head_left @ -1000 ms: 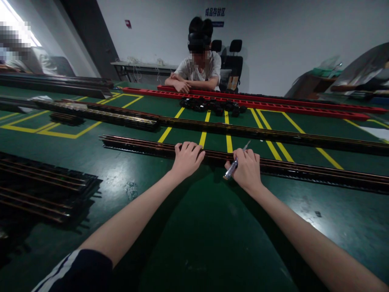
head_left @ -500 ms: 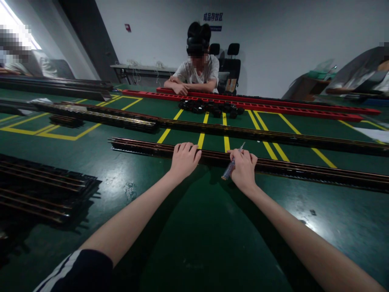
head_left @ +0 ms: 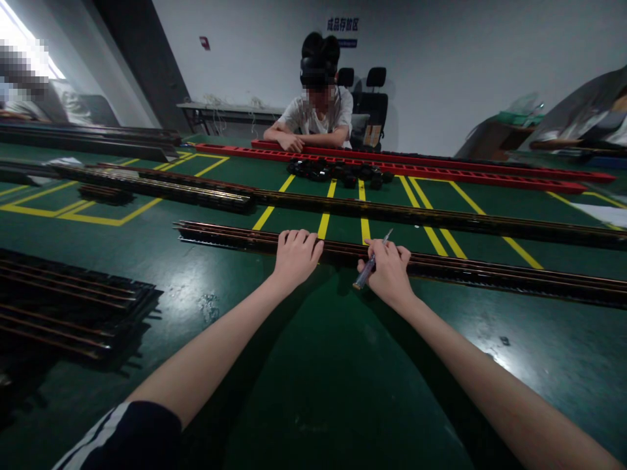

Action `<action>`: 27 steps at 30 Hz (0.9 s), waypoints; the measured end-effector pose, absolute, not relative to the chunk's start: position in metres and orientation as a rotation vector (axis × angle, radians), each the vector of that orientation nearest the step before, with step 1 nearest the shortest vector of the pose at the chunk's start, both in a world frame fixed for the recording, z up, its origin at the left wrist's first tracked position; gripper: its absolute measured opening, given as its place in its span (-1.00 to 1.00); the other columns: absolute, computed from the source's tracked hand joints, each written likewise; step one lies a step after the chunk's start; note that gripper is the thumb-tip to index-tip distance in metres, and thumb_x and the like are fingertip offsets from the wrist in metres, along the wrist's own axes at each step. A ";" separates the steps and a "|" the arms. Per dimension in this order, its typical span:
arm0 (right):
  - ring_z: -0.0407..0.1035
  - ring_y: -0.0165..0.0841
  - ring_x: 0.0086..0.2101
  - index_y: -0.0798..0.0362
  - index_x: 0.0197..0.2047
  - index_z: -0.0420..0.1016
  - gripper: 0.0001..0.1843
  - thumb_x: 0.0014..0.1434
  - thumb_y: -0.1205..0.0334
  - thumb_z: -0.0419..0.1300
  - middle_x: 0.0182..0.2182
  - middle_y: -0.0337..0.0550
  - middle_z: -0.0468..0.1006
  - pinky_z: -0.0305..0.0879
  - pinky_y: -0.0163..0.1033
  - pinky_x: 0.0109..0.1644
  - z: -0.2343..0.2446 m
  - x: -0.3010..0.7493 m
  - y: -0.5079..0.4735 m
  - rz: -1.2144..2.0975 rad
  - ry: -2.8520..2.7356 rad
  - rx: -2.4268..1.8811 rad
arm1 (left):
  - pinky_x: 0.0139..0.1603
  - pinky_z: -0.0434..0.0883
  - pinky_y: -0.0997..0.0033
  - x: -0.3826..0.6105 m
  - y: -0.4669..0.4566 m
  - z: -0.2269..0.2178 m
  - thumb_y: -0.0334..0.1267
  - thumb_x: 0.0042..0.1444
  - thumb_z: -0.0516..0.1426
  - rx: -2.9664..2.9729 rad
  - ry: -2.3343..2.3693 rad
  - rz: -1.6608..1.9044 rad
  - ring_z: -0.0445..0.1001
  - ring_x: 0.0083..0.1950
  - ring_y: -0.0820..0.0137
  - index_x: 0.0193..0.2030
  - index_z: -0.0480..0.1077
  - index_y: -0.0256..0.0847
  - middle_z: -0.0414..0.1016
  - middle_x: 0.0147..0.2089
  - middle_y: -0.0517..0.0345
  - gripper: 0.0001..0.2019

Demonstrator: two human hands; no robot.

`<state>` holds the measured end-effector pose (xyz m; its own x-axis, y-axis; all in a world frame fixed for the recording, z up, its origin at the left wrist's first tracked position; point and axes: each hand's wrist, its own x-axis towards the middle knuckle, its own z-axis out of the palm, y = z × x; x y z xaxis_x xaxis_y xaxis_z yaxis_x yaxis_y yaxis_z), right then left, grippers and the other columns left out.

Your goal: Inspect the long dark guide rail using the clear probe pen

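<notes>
Green, glossy tabletop, marked with yellow stripes, carries everything here. Toward its near-left corner lies a dark stack of black strips with thin copper-coloured rods; toward the far-left corner lie long grey channel-shaped profiles. Right of the stack begins the long, narrow black rail with copper-coloured rods along its length, lying crosswise between the tabletop's middle and its near edge, its right end past the view.

On that rail rests the left hand, palm down, fingers draped over the top — whether it grips the rail or merely lies on it, I cannot tell. Behind it, a second long dark rail runs roughly parallel. Farther back, a person in a white top leans folded forearms on the far edge, near a loose cluster of small black parts and red slotted rails.

Just right of the left hand, the right hand is closed around a slim screwdriver with a translucent handle — tilted, shaft pointing up and away over the near rail. White paper lies well to the right.
</notes>
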<state>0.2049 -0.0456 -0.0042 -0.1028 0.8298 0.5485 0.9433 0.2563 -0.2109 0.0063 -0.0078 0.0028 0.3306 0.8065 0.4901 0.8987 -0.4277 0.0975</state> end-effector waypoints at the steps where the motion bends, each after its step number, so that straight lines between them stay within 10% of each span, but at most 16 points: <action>1: 0.29 -0.13 -0.13 0.02 -0.30 0.22 -0.88 0.04 0.30 0.07 -0.20 -0.02 0.51 -0.02 -0.04 -0.05 -0.004 0.205 -0.045 -0.250 -1.959 -1.622 | 0.08 0.18 0.08 0.006 -0.008 0.003 -0.13 0.31 -0.19 -2.401 -1.558 -0.711 0.38 -0.01 0.19 -0.05 0.43 -0.23 0.50 -0.05 -0.02 -0.58; 18: 0.28 -0.16 -0.06 -0.01 -0.39 0.11 -0.63 -0.25 0.62 -0.06 -0.12 -0.08 0.54 -0.05 -0.07 -0.09 -0.004 0.207 -0.049 -0.219 -1.869 -1.599 | 0.11 0.15 0.07 0.006 -0.006 0.001 -0.12 0.30 -0.19 -2.363 -1.616 -0.779 0.36 0.04 0.18 -0.01 0.41 -0.20 0.49 -0.03 -0.02 -0.59; 27: 0.29 -0.14 -0.11 -0.01 -0.38 0.14 -0.85 -0.01 0.36 0.07 -0.14 -0.04 0.53 -0.06 -0.03 -0.05 -0.004 0.204 -0.047 -0.157 -1.912 -1.555 | 0.14 0.14 0.06 0.005 -0.006 0.000 -0.11 0.31 -0.21 -2.362 -1.602 -0.776 0.36 0.03 0.20 -0.05 0.43 -0.19 0.49 -0.04 0.00 -0.57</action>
